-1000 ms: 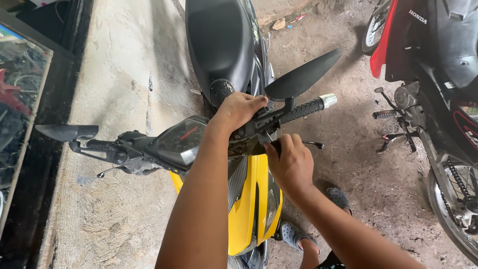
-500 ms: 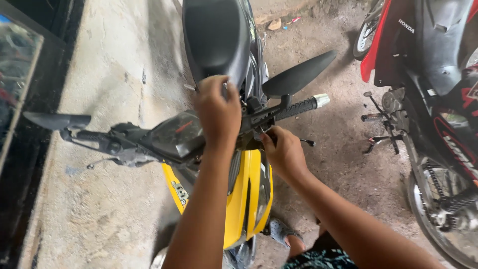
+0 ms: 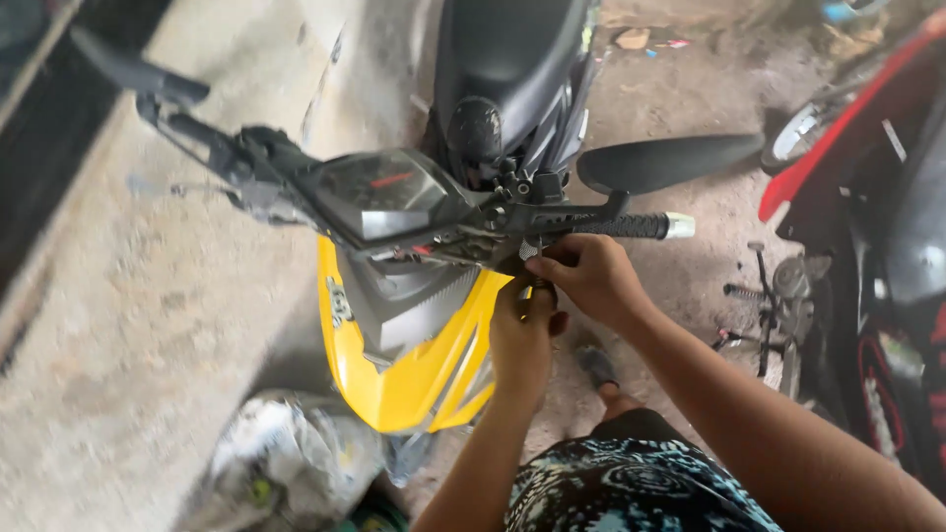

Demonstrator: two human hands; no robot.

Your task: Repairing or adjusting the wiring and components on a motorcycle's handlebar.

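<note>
Dark instrument screen (image 3: 379, 192) on the handlebars — crumpled plastic bag (image 3: 286, 458) below.

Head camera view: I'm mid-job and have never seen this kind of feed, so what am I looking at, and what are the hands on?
This is one camera worn on a person's head, looking down at their own two bare hands. Below stands a yellow scooter with a black seat, seen from its front end. Its handlebar runs across the picture, with a speedometer in the middle, a black mirror on the near side and a rubber grip with a silver end. Both hands work just under the handlebar beside that grip: the left hand reaches up from below, and the right hand curls its fingers around a small part there, too hidden to name. On the concrete ground lie a crumpled plastic bag and, at the right, a red motorcycle.
</note>
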